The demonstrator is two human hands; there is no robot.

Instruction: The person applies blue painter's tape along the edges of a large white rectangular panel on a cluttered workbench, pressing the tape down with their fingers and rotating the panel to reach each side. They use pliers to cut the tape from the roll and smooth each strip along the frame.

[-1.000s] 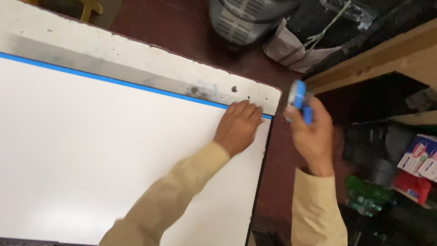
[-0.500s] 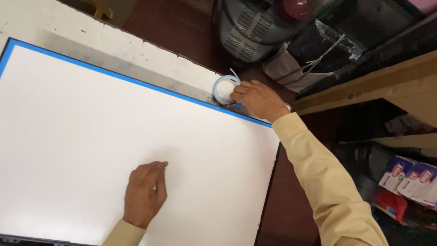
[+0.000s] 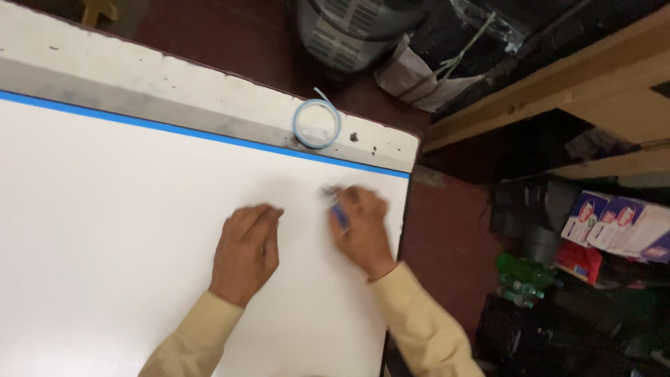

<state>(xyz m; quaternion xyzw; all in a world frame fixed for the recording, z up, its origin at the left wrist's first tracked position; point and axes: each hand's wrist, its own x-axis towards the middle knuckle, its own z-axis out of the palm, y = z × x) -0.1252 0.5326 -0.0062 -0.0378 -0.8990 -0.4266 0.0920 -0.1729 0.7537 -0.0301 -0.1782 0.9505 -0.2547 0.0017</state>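
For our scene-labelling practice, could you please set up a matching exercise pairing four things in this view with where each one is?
Things:
1. roll of blue tape
2. left hand
3. right hand
4. green bottles

Places:
A. flat on the white board, palm down, holding nothing
B. on the floor at the right, below the small boxes
C. on the worn white border just above the blue tape line
D. on the board near its right edge, with a small blue thing in its grip

Pairs: 1-C, 2-A, 3-D, 4-B
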